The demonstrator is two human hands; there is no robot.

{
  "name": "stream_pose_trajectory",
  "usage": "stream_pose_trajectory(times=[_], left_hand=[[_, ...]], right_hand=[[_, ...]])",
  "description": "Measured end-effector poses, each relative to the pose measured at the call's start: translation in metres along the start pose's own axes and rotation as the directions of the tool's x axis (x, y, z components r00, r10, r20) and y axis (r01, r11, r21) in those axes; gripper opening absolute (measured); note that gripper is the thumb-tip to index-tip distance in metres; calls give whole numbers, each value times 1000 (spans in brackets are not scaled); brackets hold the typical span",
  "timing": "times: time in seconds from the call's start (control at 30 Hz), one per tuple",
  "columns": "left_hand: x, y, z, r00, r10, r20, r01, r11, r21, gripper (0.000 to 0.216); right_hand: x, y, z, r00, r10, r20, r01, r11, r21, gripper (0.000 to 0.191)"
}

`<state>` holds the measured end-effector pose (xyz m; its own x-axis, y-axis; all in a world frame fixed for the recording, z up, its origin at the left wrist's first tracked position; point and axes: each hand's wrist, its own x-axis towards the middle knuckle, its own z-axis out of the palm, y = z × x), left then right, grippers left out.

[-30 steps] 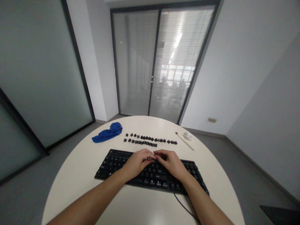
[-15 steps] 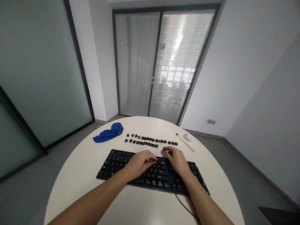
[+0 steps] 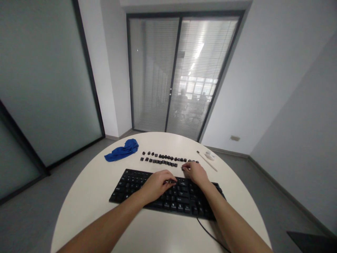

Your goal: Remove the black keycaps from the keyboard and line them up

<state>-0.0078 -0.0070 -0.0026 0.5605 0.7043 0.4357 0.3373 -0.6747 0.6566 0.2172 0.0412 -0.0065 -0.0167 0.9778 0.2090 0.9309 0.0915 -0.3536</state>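
Observation:
A black keyboard (image 3: 126, 184) lies across the table in front of me. My left hand (image 3: 156, 182) rests over its middle, thumb and fingers pinched together near the upper keys; what they hold, if anything, is too small to make out. Beyond the keyboard's top edge, my right hand (image 3: 196, 173) pinches a small black keycap (image 3: 182, 168) close to the tabletop. Loose black keycaps stand in two rows behind the keyboard, a far row (image 3: 165, 157) and a nearer row (image 3: 157, 161). The right hand is at the right end of the nearer row.
A crumpled blue cloth (image 3: 123, 150) lies at the back left of the round white table (image 3: 86, 196). At the back right are a thin brush (image 3: 207, 161) and a small white bundle (image 3: 210, 155). The keyboard's cable (image 3: 210, 234) runs toward the near right edge.
My right hand has moved slightly away from me, toward the keycap rows, with the keycap at its fingertips. The left hand has stayed in place on the keyboard. The view has tilted slightly.

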Motion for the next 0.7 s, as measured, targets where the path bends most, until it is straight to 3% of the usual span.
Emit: stream_pose_trajectory(times=[0.3,0.7], left_hand=[[0,-1,1,1000,7,1,-7,1000,0,13],[0,-1,1,1000,6,5,-6,1000,-1,13]], right_hand=[[15,-1,8,998,-49,29,48,998,35,22],[6,-14,8,999,-29,16,29,999,13,31]])
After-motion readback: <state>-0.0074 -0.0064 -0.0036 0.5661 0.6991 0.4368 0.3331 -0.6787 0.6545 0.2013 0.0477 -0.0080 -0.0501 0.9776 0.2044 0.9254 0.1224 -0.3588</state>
